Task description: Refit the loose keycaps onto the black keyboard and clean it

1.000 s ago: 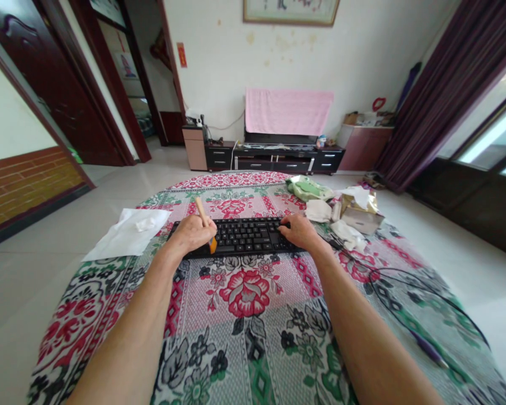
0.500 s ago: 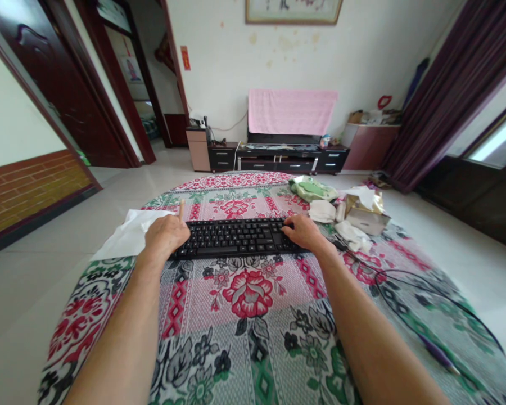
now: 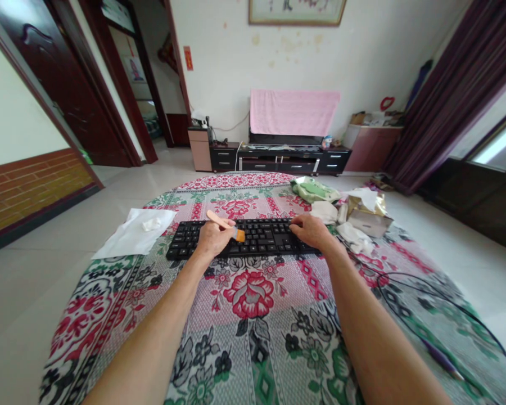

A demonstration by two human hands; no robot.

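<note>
A black keyboard [image 3: 266,236] lies crosswise on the flower-patterned tablecloth [image 3: 248,295]. Over its middle, my left hand [image 3: 213,238] is closed around a small flat brush [image 3: 218,219] with a pale wooden handle. The brush's orange bristles point right and down at the keys; whether they touch is hard to make out. My right hand [image 3: 311,229] grips the keyboard's right end, fingers curled over the top edge and partly hiding the number keys.
Left of the keyboard lies a white sheet [image 3: 124,239] with a crumpled tissue [image 3: 152,224]. To the right are a green packet [image 3: 314,190], white cloths [image 3: 354,236] and an opened box [image 3: 369,219]. A black cable [image 3: 409,275] and a purple-handled tool [image 3: 441,357] lie at the right.
My left hand has moved right from the keyboard's left end to its middle, and the brush's bristles now show. My right hand stays on the right end.
</note>
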